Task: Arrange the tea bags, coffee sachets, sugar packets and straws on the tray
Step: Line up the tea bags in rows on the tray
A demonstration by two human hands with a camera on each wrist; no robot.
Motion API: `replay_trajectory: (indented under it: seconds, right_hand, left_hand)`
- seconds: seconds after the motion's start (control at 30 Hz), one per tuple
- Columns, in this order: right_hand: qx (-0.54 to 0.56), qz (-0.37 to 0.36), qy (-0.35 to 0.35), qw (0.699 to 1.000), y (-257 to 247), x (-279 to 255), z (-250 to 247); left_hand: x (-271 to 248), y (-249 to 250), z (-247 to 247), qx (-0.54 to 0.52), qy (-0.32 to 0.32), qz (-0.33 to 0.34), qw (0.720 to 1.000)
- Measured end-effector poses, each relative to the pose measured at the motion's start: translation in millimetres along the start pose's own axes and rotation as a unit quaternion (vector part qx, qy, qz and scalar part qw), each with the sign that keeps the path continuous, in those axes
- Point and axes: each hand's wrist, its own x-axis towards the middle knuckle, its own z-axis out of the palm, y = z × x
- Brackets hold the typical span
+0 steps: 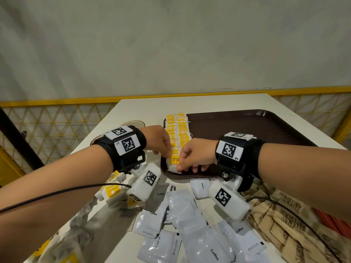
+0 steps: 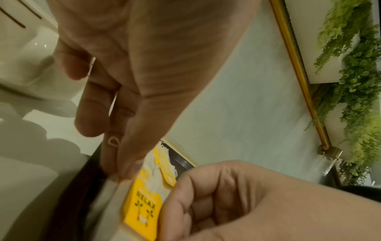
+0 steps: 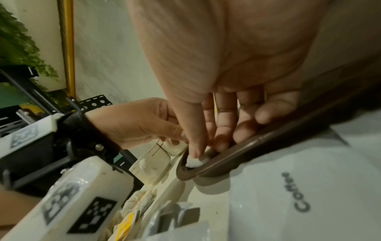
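A brown tray (image 1: 247, 126) lies on the white table, with two rows of yellow-tagged tea bags (image 1: 176, 130) along its left side. Both hands meet at the tray's near left corner over the nearest tea bag (image 1: 175, 160), white with a yellow "RELAX" tag (image 2: 142, 203). My left hand (image 1: 167, 150) pinches its far edge between thumb and forefinger (image 2: 123, 171). My right hand (image 1: 182, 164) pinches its near end (image 3: 193, 160) just inside the tray rim (image 3: 247, 154), the other fingers resting on the rim.
White coffee sachets (image 1: 190, 215) lie scattered in front of the tray. Brown sugar packets (image 1: 284, 215) are heaped at the near right. Loose tea bags (image 1: 112, 188) lie under my left wrist. A white cup on a saucer (image 1: 133, 123) stands left of the tray.
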Motion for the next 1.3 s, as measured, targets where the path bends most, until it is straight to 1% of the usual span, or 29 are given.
replay_trajectory:
  seconds: [0.23,0.43,0.63,0.9,1.0,1.1,1.3]
  right_hand:
    - [-0.066,-0.022,0.003,0.998,-5,5,3]
    - [-0.107,-0.029,0.003,0.994,-11,11,6]
    - [-0.102,-0.034,0.002,0.994,-11,11,7]
    - [-0.046,-0.078,-0.015,0.996,-8,-1,2]
    - [-0.042,-0.073,-0.02,0.996,-8,-1,5]
    - [-0.028,-0.064,-0.026,0.997,-9,1,5]
    - [-0.053,-0.073,-0.04,0.995,-12,2,4]
  left_hand:
    - [3,-3,-3,-0.061,0.01,-0.023,0.998]
    - [4,-4,0,-0.074,0.015,-0.027,0.997]
    - [3,-6,-1,-0.071,0.021,-0.031,0.997]
    - [1,-7,-2,-0.064,0.034,-0.03,0.997]
    - [0,-6,-4,-0.052,0.043,-0.035,0.997]
    - [0,-6,-3,-0.054,0.037,-0.036,0.997]
    - [-1,-6,-1,-0.055,0.031,-0.037,0.997]
